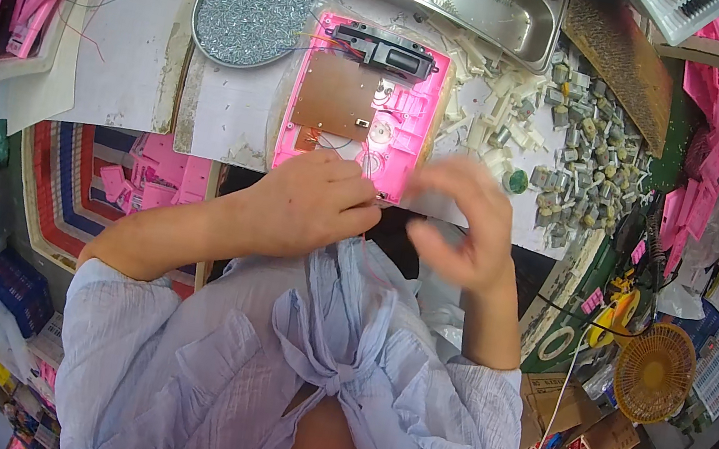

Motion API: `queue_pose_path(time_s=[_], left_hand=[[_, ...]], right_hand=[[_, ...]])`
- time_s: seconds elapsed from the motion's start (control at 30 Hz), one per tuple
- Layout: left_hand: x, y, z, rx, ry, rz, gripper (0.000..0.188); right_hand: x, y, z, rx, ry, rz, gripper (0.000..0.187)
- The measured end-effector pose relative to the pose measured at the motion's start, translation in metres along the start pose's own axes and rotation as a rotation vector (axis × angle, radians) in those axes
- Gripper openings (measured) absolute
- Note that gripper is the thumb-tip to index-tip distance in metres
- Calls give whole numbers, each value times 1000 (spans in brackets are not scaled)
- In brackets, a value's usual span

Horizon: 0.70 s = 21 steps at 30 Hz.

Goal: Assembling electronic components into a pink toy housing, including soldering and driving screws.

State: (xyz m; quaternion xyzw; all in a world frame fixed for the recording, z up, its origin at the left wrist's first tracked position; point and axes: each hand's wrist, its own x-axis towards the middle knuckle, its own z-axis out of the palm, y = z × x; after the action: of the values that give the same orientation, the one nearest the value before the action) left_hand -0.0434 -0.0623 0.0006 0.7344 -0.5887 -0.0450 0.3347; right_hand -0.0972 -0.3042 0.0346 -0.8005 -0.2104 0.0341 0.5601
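Note:
A pink plastic casing (437, 94) lies open on the bench in front of me. Inside it sit a brown circuit board (334, 95) and, across the far end, a black module (394, 55) with thin wires. My left hand (315, 202) rests at the casing's near edge, its fingers curled together around thin wires (368, 161) that run out of the casing; the fingertips are partly hidden. To the right of the casing my right hand (471, 230) is raised, slightly blurred, with thumb and forefinger apart and nothing visible between them.
Beyond the casing stand a round tray of screws (258, 9) and a steel compartment tray (495, 3). Small metal motors (594, 150) and white plastic parts (496, 104) are heaped at right. Pink parts (161, 175) fill a striped bin at left. A yellow basket (654, 373) hangs lower right.

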Motion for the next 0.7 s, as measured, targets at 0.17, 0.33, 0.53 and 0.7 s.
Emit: queue_pose_path(time_s=[0.17,0.33,0.53,0.7], left_hand=[[-27,-7,-9,5,142,-33,17],[-68,-15,-20,10,303,-494,18],[-91,2,0,22,88,-507,13],[-93,10,-6,-81,-238,-375,14]], right_hand=[[21,18,32,-559,-20,-176,40],[40,13,70,-657,65,-85,31],[45,10,96,-672,92,-109,32],[48,5,99,-671,45,-63,25]])
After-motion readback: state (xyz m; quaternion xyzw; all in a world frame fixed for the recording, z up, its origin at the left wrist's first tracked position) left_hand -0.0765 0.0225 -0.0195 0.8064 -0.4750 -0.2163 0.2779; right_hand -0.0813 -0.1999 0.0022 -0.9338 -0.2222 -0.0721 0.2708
